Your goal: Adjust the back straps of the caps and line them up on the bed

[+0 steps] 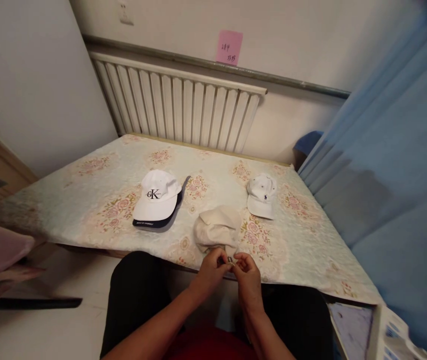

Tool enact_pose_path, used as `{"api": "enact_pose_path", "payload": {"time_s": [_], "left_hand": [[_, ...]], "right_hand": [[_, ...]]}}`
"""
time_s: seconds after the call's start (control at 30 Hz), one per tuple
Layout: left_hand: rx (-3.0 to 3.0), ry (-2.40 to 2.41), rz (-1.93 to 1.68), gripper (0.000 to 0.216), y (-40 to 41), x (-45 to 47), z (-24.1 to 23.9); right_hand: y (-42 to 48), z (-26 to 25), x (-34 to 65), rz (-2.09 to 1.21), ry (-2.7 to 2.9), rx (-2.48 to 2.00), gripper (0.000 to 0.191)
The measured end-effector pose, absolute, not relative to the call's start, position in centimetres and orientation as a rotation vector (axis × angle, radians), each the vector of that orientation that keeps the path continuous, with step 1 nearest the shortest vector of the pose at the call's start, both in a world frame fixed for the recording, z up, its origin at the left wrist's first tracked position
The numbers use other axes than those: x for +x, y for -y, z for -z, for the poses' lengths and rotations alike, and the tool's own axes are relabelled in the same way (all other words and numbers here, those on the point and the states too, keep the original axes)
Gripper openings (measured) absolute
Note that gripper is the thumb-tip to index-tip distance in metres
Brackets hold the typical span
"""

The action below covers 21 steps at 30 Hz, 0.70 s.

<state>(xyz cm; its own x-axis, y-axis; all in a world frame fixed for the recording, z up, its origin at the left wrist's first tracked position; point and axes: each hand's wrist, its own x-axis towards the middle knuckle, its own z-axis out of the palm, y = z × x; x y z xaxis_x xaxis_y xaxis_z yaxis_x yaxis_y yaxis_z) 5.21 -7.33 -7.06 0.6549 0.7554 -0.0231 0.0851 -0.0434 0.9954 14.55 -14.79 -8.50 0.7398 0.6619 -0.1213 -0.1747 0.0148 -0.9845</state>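
Note:
A beige cap (217,225) lies on the near edge of the flower-patterned bed cover, its strap end toward me. My left hand (212,270) pinches the cap's strap from the left. From the right, my right hand (248,276) pinches the same strap, close to a small dark buckle (230,259). The fingertips of both hands nearly meet there, and they partly hide the strap. To the left, a white cap (157,197) with black CK lettering rests on top of a dark navy cap (149,224). A smaller white cap (262,195) with a tiny dark emblem sits to the right.
The floral cover (97,200) spreads over the bed. Behind it stand a white radiator (187,107) and a wall with a pink note (229,47). A blue curtain (393,185) hangs at the right. A drawer-like box (352,325) is at the lower right.

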Motion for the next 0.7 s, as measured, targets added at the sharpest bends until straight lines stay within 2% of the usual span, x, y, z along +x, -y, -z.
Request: {"api": "enact_pose_path", "payload": {"time_s": [0.2,0.43,0.7], "left_hand": [[1.474,-0.7,-0.612,0.011,7.2,5.1,6.9],[1.454,-0.665,-0.59,0.015,7.1,4.9,5.8],[1.263,-0.673,-0.612,0.02,6.8,4.9,6.2]], "right_hand": [[14.9,8.1,14.6,-0.643,0.467,-1.498,0.018],[14.8,8.2,14.5,-0.793,0.329,-1.275,0.021],[14.7,8.0,14.4,-0.766,0.291,-1.228,0.027]]}}
